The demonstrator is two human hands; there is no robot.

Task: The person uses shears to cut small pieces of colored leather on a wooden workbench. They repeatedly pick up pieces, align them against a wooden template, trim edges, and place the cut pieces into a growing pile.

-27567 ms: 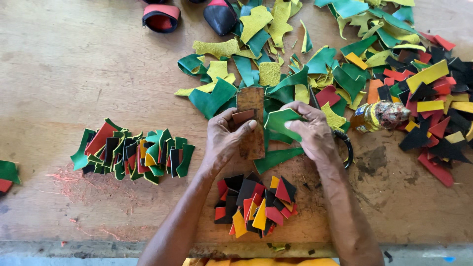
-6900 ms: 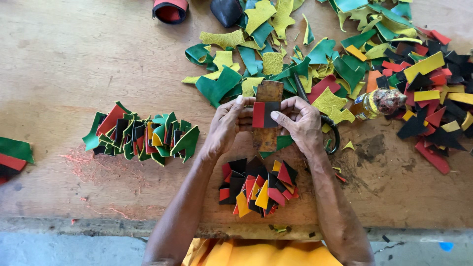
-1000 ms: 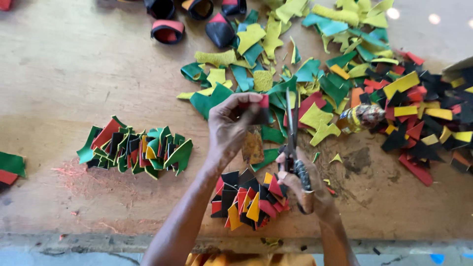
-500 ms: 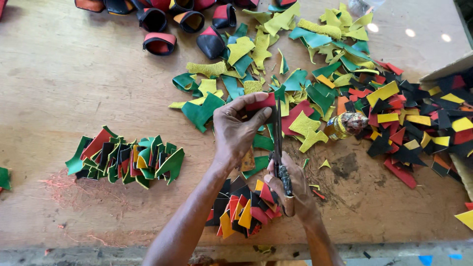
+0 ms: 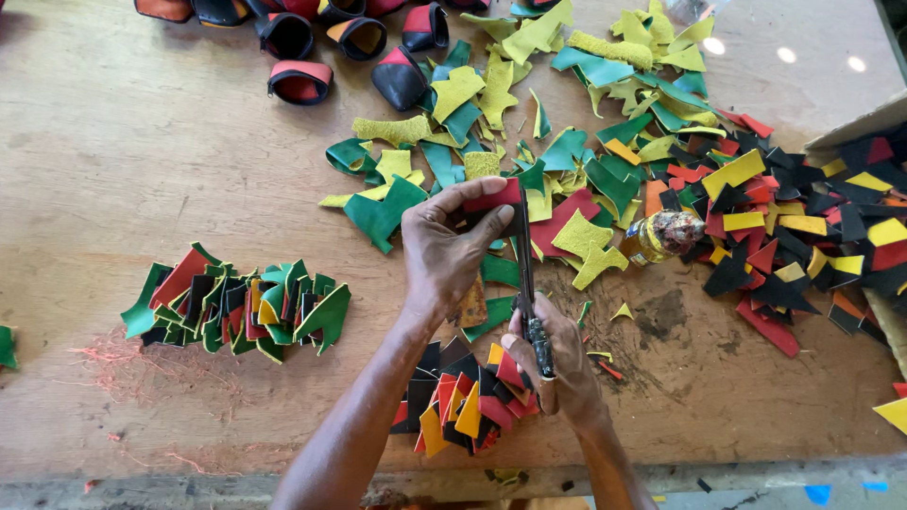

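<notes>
Now the left hand [image 5: 449,250] pinches a red scrap [image 5: 493,197] near the desk's [image 5: 142,161] middle, while the right hand [image 5: 553,364] clenches scissors [image 5: 526,274] cutting it, above a sorted pile [image 5: 463,397] at the near edge.

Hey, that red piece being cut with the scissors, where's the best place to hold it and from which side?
Probably the red piece's far left end, coming from the left, as the left hand does now. The scissors in the right hand run along its right edge, so pinching the flat piece on the other side keeps fingers off the blades.
</notes>
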